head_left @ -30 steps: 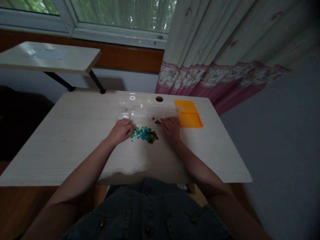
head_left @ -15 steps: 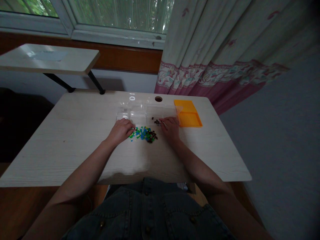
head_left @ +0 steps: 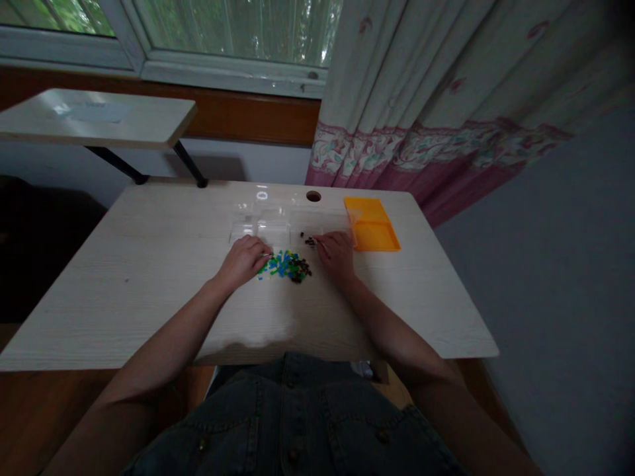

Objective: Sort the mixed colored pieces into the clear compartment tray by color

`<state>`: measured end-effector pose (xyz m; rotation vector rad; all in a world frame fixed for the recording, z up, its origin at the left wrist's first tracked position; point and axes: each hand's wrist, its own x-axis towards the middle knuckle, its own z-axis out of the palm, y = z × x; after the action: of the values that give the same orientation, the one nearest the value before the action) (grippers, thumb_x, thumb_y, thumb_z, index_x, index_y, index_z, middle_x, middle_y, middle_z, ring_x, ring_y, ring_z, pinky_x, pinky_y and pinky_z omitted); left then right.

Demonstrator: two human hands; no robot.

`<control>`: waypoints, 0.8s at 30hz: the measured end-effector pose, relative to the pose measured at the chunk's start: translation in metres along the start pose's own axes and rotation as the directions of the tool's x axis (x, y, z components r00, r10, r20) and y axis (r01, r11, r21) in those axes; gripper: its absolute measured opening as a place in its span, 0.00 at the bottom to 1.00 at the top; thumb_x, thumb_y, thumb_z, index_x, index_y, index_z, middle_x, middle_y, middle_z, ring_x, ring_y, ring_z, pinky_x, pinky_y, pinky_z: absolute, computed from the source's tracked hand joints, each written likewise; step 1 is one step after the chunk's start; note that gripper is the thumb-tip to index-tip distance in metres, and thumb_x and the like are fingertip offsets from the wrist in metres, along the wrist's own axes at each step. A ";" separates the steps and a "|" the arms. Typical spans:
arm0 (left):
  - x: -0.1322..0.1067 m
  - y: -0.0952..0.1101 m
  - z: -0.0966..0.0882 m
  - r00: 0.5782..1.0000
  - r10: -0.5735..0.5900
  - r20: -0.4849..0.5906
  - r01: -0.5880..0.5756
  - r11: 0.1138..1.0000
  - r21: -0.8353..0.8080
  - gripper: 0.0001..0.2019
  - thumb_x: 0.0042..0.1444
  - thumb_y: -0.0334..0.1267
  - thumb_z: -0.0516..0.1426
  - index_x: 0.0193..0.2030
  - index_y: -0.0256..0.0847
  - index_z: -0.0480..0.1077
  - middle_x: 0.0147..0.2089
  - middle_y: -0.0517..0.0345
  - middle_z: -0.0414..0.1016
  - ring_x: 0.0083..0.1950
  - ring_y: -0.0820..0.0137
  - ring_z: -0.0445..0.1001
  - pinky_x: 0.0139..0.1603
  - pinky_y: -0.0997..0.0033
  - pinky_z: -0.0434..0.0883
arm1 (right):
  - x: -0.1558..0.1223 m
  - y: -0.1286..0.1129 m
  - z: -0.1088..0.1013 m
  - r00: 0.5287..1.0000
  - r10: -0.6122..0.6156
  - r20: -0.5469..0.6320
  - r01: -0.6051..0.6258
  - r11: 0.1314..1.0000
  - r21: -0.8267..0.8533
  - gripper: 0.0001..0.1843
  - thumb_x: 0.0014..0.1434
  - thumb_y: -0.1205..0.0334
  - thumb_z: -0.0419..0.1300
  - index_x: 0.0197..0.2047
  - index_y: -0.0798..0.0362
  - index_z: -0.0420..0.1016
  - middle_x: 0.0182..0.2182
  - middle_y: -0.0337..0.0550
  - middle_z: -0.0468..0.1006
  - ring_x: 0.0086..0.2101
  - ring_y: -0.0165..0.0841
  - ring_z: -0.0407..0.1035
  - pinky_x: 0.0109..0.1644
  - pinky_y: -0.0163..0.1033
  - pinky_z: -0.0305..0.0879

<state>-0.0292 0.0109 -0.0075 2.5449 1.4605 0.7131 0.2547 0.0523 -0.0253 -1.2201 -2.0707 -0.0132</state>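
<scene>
A loose pile of small blue, green and dark brown pieces lies on the table in front of me. My left hand is at the pile's left edge, fingers pinched together; a pale bit shows at the tips, too small to name. Behind the pile stands a clear plastic compartment box. Several dark brown pieces are at its right-hand section. Close beside them, my right hand is closed, thumb and fingertips together at the box's front. Whatever it pinches is too small to make out.
An orange two-section tray sits right of the clear box. A round hole is cut in the pale tabletop near its back edge. On black legs, a raised shelf stands at the back left. A curtain hangs behind.
My left hand has shifted slightly right, its fingertips now nearer the pile. My right hand stays by the dark brown pieces with hardly any movement.
</scene>
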 end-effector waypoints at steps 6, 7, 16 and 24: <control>0.004 0.009 0.001 0.993 -0.052 -0.108 0.026 0.973 -0.231 0.12 0.63 0.45 0.55 0.40 0.39 0.73 0.39 0.52 0.74 0.44 0.63 0.70 0.49 0.62 0.66 | -0.003 -0.013 -0.002 0.992 -0.124 0.002 0.124 0.992 0.025 0.12 0.65 0.60 0.57 0.48 0.47 0.79 0.41 0.44 0.79 0.47 0.38 0.67 0.56 0.47 0.58; 0.005 0.011 0.001 0.993 -0.058 -0.107 0.029 0.967 -0.252 0.12 0.63 0.45 0.56 0.40 0.39 0.73 0.39 0.52 0.74 0.44 0.64 0.70 0.49 0.62 0.66 | -0.004 -0.017 -0.002 0.988 -0.156 0.020 0.155 0.987 0.031 0.11 0.65 0.59 0.57 0.48 0.47 0.79 0.41 0.44 0.79 0.47 0.38 0.66 0.56 0.47 0.57; 0.010 0.029 0.012 0.983 -0.158 -0.095 0.089 0.860 -0.502 0.13 0.62 0.47 0.56 0.36 0.39 0.73 0.34 0.55 0.71 0.36 0.70 0.69 0.38 0.70 0.67 | -0.009 -0.044 0.006 0.926 -0.374 0.051 0.369 0.926 0.079 0.14 0.65 0.57 0.58 0.52 0.45 0.76 0.41 0.42 0.79 0.47 0.36 0.66 0.58 0.45 0.55; 0.011 0.038 0.015 0.987 -0.160 -0.017 0.115 0.774 -0.623 0.16 0.61 0.50 0.56 0.34 0.38 0.73 0.31 0.58 0.69 0.31 0.73 0.67 0.34 0.73 0.65 | -0.010 -0.046 0.007 0.935 -0.351 -0.038 0.353 0.934 0.059 0.09 0.64 0.57 0.60 0.45 0.45 0.78 0.35 0.40 0.79 0.44 0.35 0.67 0.55 0.44 0.57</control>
<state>0.0121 0.0020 -0.0044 1.9009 1.1498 1.0573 0.2182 0.0222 -0.0210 -0.7912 -2.2221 -0.1280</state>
